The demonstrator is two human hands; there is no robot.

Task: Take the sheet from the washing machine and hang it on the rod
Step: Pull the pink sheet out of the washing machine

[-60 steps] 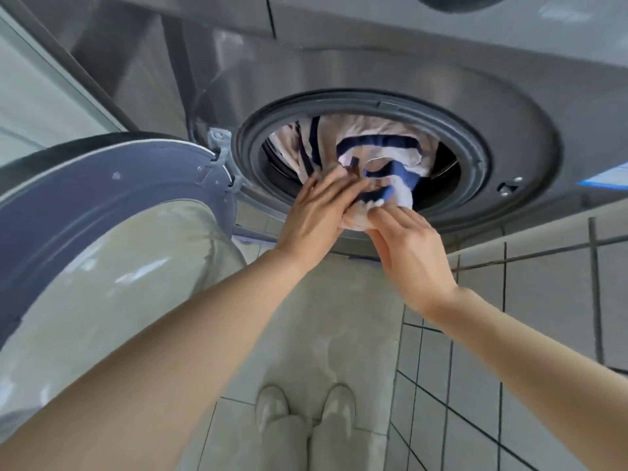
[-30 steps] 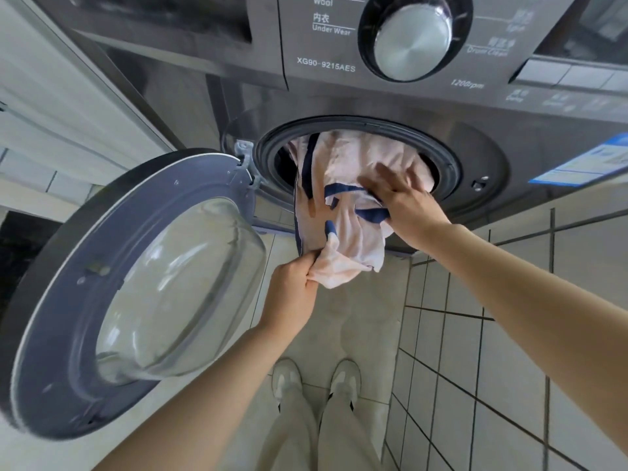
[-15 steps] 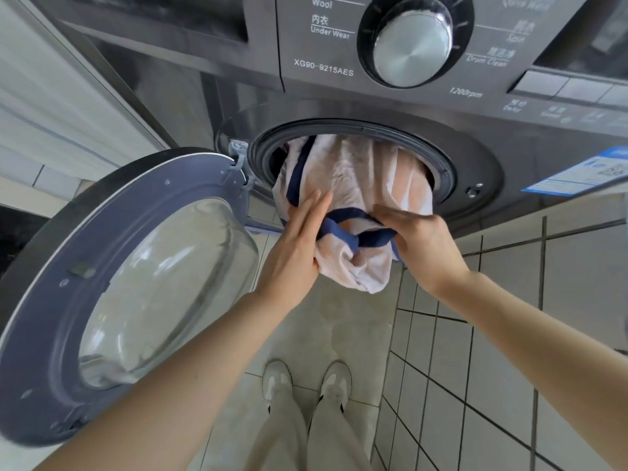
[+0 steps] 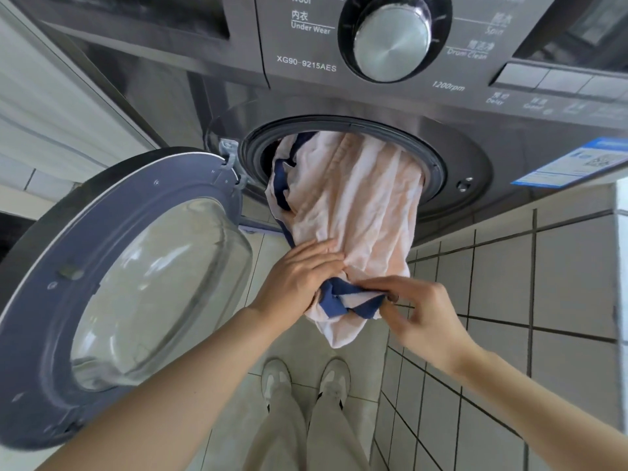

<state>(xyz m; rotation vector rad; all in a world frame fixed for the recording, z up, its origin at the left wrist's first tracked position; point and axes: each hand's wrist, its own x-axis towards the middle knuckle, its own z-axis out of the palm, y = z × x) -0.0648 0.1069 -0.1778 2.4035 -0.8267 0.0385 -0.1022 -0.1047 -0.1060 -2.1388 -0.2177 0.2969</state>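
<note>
Grey washing machine (image 4: 475, 107) looms above our grip, its door (image 4: 112, 287) swung open leftward. From the drum the pink, navy-banded sheet (image 4: 356, 212) hangs down; our left hand (image 4: 299, 280) clasps it, our right hand (image 4: 418, 314) pinches its navy edge.

The picture is bright, like daytime. Soft light falls on everything, and where it comes from cannot be told. The round silver metal knob (image 4: 390, 39) has a shiny white spot on it. The clear glass bowl of the round grey door (image 4: 159, 290) shows pale, wavy reflections. The dark grey metal front of the washing machine (image 4: 153, 96) has smooth, soft shine. Shadows are faint, with a darker patch inside the round black rubber opening (image 4: 258, 154). Straight lines bend near the edges, so the white floor tiles (image 4: 560, 283) look curved. The right hand (image 4: 421, 317) looks a little blurry.
</note>
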